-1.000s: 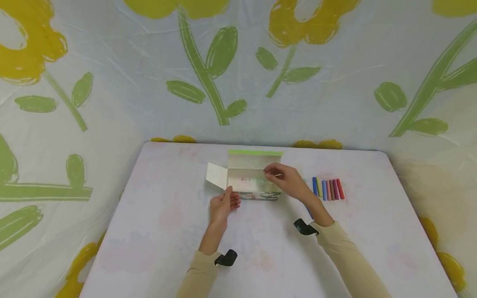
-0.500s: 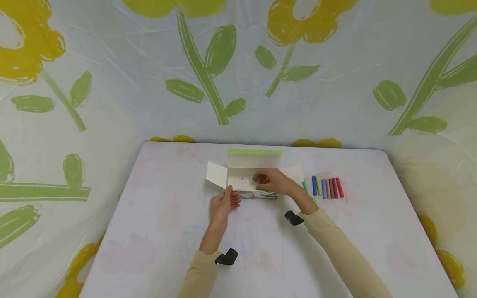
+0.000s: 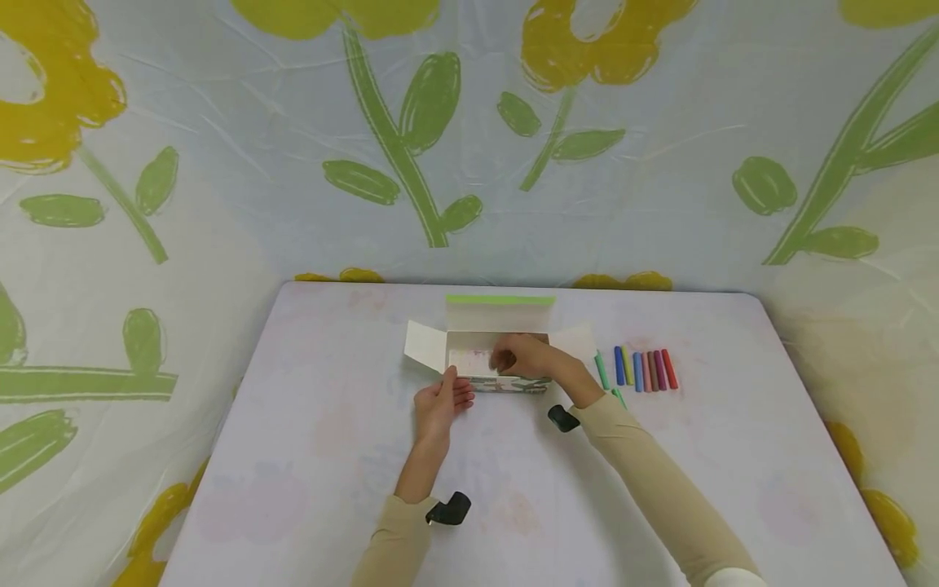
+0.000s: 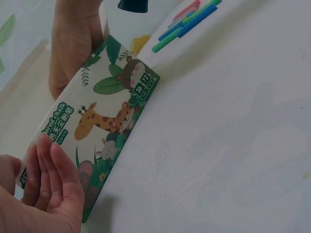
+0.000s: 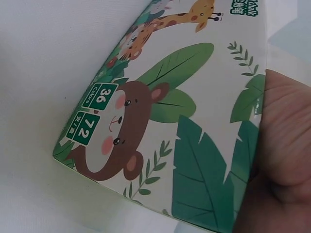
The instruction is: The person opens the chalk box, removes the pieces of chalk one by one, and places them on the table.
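Observation:
A chalk box (image 3: 513, 386) printed with a giraffe and a bear stands on the table with its lid (image 3: 499, 315) raised. My left hand (image 3: 436, 405) grips its front left corner, thumb at the rim and fingers along the printed front (image 4: 104, 109). Over the front wall, my right hand (image 3: 524, 356) reaches down into the box with bent fingers. The box front hides those fingertips in both wrist views, and I cannot tell whether they pinch anything. Pale chalk (image 3: 471, 360) shows inside, left of the right hand.
Right of the box lie several coloured chalk sticks (image 3: 645, 371) in a rough row, with green sticks (image 3: 602, 371) nearest it. White side flaps (image 3: 425, 346) spread out at both ends of the box. A flower-printed cloth (image 3: 645, 187) hangs behind the table.
My right hand has moved left and down, from above the box's right end into the box. The green chalk sticks it covered now show. My left hand stays at the corner.

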The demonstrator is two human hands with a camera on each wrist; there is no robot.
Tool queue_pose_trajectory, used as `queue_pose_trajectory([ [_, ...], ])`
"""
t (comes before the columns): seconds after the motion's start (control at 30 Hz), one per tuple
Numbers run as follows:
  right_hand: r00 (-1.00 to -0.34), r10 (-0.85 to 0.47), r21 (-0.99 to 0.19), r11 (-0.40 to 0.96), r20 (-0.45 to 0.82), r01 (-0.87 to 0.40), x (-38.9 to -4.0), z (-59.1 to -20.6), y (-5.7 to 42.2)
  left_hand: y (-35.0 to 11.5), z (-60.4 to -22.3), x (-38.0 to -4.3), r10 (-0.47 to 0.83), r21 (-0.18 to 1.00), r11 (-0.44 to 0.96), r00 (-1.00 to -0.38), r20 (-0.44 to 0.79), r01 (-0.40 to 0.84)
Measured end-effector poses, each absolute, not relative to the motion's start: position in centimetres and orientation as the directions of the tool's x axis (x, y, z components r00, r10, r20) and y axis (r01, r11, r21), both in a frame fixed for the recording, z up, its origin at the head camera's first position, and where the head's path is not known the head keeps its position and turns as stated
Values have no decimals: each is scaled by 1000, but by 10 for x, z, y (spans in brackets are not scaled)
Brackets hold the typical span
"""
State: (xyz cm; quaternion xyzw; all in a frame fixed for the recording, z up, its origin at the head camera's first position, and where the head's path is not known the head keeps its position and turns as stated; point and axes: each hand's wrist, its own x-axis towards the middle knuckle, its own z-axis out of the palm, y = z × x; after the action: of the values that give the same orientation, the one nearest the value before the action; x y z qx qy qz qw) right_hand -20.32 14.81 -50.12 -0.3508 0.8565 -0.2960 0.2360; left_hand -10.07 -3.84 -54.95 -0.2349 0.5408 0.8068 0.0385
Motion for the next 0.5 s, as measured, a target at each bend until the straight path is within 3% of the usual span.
queue_pose_trajectory([
  [0.5, -599, -740, -648, 623, -306, -439, -209, -505, 145, -37, -546, -99, -200, 856, -411, -885, -421, -314],
])
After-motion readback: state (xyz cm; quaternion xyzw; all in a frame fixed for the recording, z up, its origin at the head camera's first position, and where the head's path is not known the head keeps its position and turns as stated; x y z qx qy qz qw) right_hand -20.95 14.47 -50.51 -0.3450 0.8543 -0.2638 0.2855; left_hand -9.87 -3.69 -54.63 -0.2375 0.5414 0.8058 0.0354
